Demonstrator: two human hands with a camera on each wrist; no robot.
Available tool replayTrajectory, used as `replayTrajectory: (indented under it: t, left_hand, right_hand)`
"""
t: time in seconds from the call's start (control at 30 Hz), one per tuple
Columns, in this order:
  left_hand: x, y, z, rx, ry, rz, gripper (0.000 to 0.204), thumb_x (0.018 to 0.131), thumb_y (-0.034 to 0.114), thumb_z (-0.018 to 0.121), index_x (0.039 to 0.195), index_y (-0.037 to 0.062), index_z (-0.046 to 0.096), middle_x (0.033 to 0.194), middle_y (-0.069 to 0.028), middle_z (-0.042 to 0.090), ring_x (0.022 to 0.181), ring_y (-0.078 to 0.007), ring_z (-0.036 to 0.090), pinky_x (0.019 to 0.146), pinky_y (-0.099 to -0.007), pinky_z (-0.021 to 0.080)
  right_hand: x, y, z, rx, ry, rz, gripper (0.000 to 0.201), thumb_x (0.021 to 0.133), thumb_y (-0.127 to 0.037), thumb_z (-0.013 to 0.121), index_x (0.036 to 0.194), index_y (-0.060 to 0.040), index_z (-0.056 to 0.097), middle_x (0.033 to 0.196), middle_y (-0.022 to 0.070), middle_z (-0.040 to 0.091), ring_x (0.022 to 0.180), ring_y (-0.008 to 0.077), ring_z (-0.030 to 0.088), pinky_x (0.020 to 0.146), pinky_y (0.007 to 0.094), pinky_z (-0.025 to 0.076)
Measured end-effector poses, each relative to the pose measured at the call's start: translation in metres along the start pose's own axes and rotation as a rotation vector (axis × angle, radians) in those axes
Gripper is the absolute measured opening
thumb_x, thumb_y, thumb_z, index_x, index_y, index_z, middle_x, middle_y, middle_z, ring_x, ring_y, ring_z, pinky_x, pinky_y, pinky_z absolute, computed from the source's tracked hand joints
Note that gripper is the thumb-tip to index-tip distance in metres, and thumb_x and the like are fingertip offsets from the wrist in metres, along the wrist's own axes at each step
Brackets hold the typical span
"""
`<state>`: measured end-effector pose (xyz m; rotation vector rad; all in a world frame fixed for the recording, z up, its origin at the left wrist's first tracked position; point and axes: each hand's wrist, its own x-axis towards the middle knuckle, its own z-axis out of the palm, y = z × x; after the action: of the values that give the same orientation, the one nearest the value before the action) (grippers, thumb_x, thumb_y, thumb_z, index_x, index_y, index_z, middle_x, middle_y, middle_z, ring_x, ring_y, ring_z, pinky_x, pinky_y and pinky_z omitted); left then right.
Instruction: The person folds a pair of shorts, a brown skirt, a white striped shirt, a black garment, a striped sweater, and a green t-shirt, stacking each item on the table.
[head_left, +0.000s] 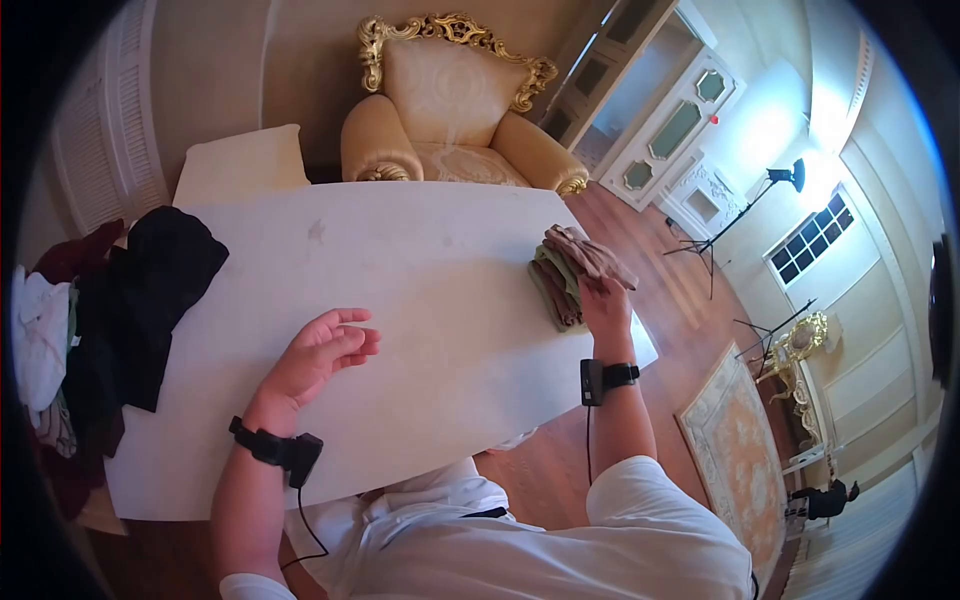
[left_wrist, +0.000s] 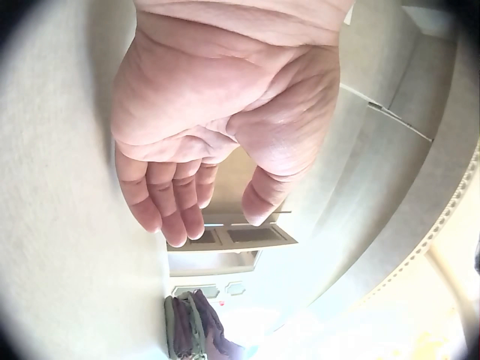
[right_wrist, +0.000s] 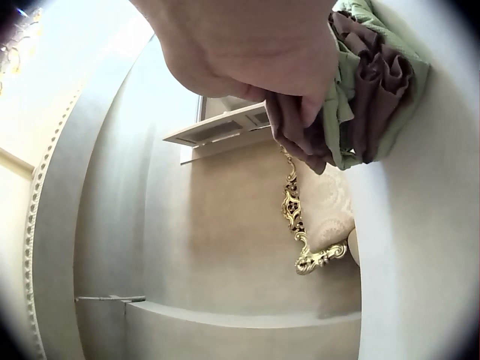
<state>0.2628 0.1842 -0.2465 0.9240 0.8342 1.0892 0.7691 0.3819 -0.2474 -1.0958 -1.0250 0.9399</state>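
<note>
A stack of folded clothes (head_left: 556, 287), green and brown in layers, sits near the right end of the white table (head_left: 400, 270). My right hand (head_left: 607, 308) is at the top of this stack and grips a folded brown garment (head_left: 590, 257). In the right wrist view the brown fabric (right_wrist: 291, 133) shows between thumb and fingers, close against the green layers (right_wrist: 341, 112). My left hand (head_left: 318, 352) hovers over the table's left half, holding nothing. Its fingers (left_wrist: 180, 199) bend slightly and the thumb stands apart in the left wrist view.
A loose heap of clothes lies at the table's left end, with a black garment (head_left: 165, 280), a white one (head_left: 42, 335) and dark red fabric (head_left: 85, 250). Behind the table stand a gilded armchair (head_left: 450, 100) and a cream stool (head_left: 245, 165). A lit lamp stand (head_left: 735, 215) is farther right.
</note>
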Motion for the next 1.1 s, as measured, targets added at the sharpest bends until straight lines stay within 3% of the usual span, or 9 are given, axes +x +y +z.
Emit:
replayTrajectory:
  t: [0.1,0.17,0.23,0.3,0.4,0.53,0.67,0.83,1.1]
  left_hand:
    - [0.001,-0.001,-0.001,0.003,-0.003,0.000,0.043,0.105,0.024,0.066,0.142,0.0062,0.056,0.125,-0.0092,0.069,0.118,-0.0200,0.066,0.106,-0.0357,0.051]
    - [0.001,-0.003,-0.003,-0.003,0.001,-0.008,0.042,0.105,0.023,0.065,0.142,0.0061,0.056,0.124,-0.0092,0.069,0.117,-0.0199,0.066,0.105,-0.0355,0.051]
    - [0.002,-0.005,-0.005,-0.001,-0.003,-0.011,0.041,0.105,0.023,0.065,0.141,0.0065,0.056,0.124,-0.0089,0.069,0.117,-0.0196,0.066,0.105,-0.0353,0.051]
    - [0.003,-0.005,-0.005,0.004,-0.004,-0.021,0.040,0.105,0.022,0.064,0.141,0.0070,0.056,0.124,-0.0087,0.069,0.117,-0.0192,0.066,0.104,-0.0351,0.051]
    - [0.003,-0.005,-0.005,0.008,0.002,-0.031,0.038,0.105,0.022,0.063,0.140,0.0077,0.057,0.124,-0.0084,0.069,0.116,-0.0186,0.066,0.104,-0.0345,0.051]
    - [0.003,-0.007,-0.006,0.003,0.034,-0.013,0.035,0.105,0.022,0.063,0.137,0.0079,0.060,0.122,-0.0078,0.069,0.115,-0.0179,0.067,0.103,-0.0338,0.051]
    - [0.006,-0.012,-0.008,-0.036,0.130,0.049,0.031,0.105,0.022,0.062,0.132,0.0078,0.063,0.117,-0.0064,0.070,0.112,-0.0166,0.067,0.102,-0.0331,0.052]
    - [0.008,-0.010,-0.011,-0.091,0.258,0.114,0.027,0.104,0.023,0.063,0.127,0.0081,0.065,0.111,-0.0037,0.070,0.104,-0.0143,0.067,0.098,-0.0311,0.053]
    - [0.013,-0.019,-0.025,-0.155,0.337,0.145,0.022,0.104,0.022,0.063,0.121,0.0093,0.067,0.106,-0.0006,0.070,0.099,-0.0111,0.067,0.093,-0.0285,0.053]
  right_hand:
    - [-0.014,-0.015,-0.009,0.447,-0.049,0.212,0.020,0.102,0.000,0.050,0.120,0.0079,0.052,0.128,0.0238,0.059,0.126,0.0394,0.059,0.113,0.0529,0.050]
    - [-0.036,-0.021,-0.013,-0.070,-0.067,0.070,0.024,0.102,-0.005,0.054,0.122,0.0090,0.057,0.129,0.0224,0.061,0.125,0.0338,0.061,0.108,0.0445,0.052]
    - [-0.052,-0.028,-0.011,-0.065,-0.006,0.100,0.026,0.103,-0.007,0.056,0.123,0.0085,0.060,0.128,0.0205,0.063,0.123,0.0318,0.063,0.104,0.0406,0.053]
    - [-0.065,-0.035,-0.008,0.458,0.159,0.301,0.024,0.103,-0.007,0.055,0.122,0.0065,0.063,0.125,0.0181,0.065,0.122,0.0336,0.063,0.101,0.0413,0.054]
    - [-0.077,-0.028,-0.025,0.409,0.100,0.391,0.023,0.102,-0.005,0.055,0.123,0.0008,0.064,0.117,0.0127,0.067,0.113,0.0293,0.066,0.090,0.0374,0.057]
    - [-0.072,-0.041,-0.033,0.269,0.061,0.155,0.019,0.102,-0.008,0.061,0.119,-0.0006,0.065,0.106,0.0097,0.069,0.087,0.0166,0.064,0.071,0.0312,0.053]
    - [-0.037,-0.094,0.005,0.011,0.002,-0.194,0.021,0.101,-0.011,0.065,0.120,-0.0029,0.066,0.104,0.0059,0.070,0.094,0.0165,0.068,0.077,0.0316,0.057]
    - [0.063,-0.077,0.000,-1.224,-0.091,-0.531,0.049,0.103,-0.035,0.064,0.140,-0.0021,0.060,0.136,0.0199,0.066,0.128,0.0363,0.062,0.109,0.0432,0.049]
    - [0.094,-0.035,0.008,-1.402,-0.482,-0.234,0.066,0.107,-0.051,0.051,0.154,-0.0042,0.050,0.159,0.0235,0.047,0.151,0.0386,0.040,0.125,0.0438,0.030]
